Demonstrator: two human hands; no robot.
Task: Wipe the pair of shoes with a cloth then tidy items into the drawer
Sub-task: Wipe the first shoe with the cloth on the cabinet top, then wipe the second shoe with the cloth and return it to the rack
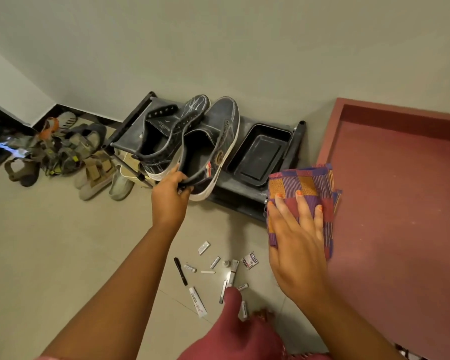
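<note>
Head view is showing our left hand (170, 189) reaching forward with the arm nearly straight, its grip clamping on the heel rim of the nearer dark denim shoe (210, 149). That shoe is lying against the second shoe (166, 131), both resting on the top of a black shoe rack (283, 162) by the wall, just beside a black tray (260, 154). Our right hand (296, 240) is pressing flat, fingers spread apart, on a folded checked cloth (303, 185) at the near corner of a maroon worktop (400, 190). Small tubes and a pen (180, 271) are lying scattered on the floor (63, 242) below.
</note>
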